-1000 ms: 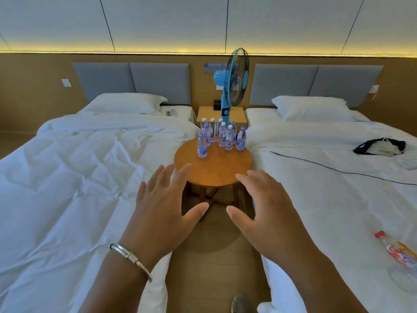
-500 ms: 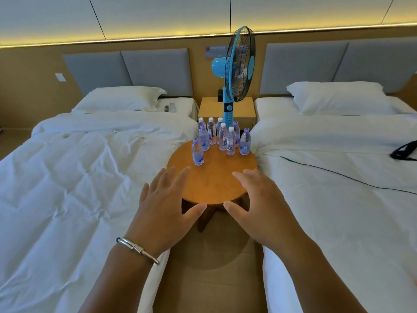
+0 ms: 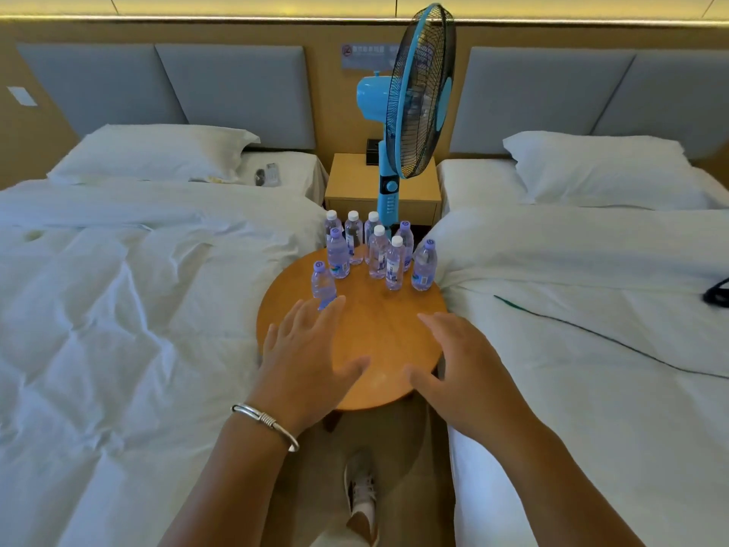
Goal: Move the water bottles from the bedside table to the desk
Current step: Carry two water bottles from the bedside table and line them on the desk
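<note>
Several small clear water bottles (image 3: 378,252) stand upright at the far side of a round wooden table (image 3: 378,329) between two beds. One bottle (image 3: 323,284) stands apart at the front left. My left hand (image 3: 305,357), with a silver bracelet at the wrist, hovers over the table with fingers spread, its fingertips just short of that front bottle. My right hand (image 3: 461,361) reaches out over the table's right half, fingers straight, holding nothing. No desk is in view.
A blue standing fan (image 3: 410,108) rises right behind the bottles, in front of a wooden nightstand (image 3: 355,179). White beds flank the narrow aisle on the left (image 3: 138,290) and right (image 3: 591,290). A dark cable (image 3: 591,333) crosses the right bed. My shoe (image 3: 361,491) is below.
I have moved closer to the round table. Both hands have advanced over its top, and the left fingertips now nearly reach the front-left bottle.
</note>
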